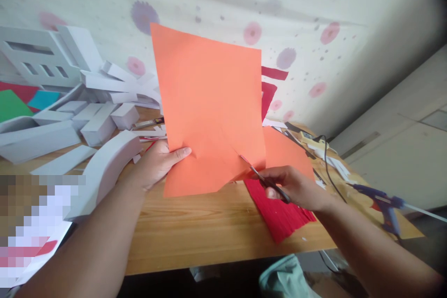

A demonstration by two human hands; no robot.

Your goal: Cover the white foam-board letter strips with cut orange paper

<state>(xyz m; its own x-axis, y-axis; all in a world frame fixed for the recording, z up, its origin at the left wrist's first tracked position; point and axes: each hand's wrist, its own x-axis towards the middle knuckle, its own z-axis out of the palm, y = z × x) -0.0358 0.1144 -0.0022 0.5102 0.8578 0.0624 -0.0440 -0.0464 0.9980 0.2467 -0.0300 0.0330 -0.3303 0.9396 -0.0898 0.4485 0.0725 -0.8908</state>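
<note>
A: Head view, only one. Start with the hands?
B: Yep. Left hand (pixel 159 160) at lower left of centre, pinching the orange sheet (pixel 209 98) by its side edge. Thumb flat on the near face, other fingers mostly hidden behind; can't tell their spread.
A: And the right?
B: Right hand (pixel 291 186), lower right of centre. Fingers closed round the handles of the scissors (pixel 253 168), blades angled up-left over the sheet's lower right part. Can't tell the blade gap.
A: Why held like this?
B: Probably upright for a clear look and free access for the blades. Likely gripped at the side to limit flopping.
A: Sheet location?
B: Mid-frame, between both hands, facing the camera. Can't tell about contact with the table below.
A: Surface?
B: Wooden table (pixel 195 228). Red crinkled paper (pixel 275 209) below the scissors, another orange piece (pixel 289 151) behind the right hand. White blocks and strips (pixel 99 123) at left, near a utility knife (pixel 148 123). Glue gun (pixel 387 205) at far right, probably parked aside for elbow room.
A: Room?
B: Flower-print hanging (pixel 216 9) across the top, pale cabinet (pixel 394 107) at right. Lower left corner pixelated; skip.
</note>
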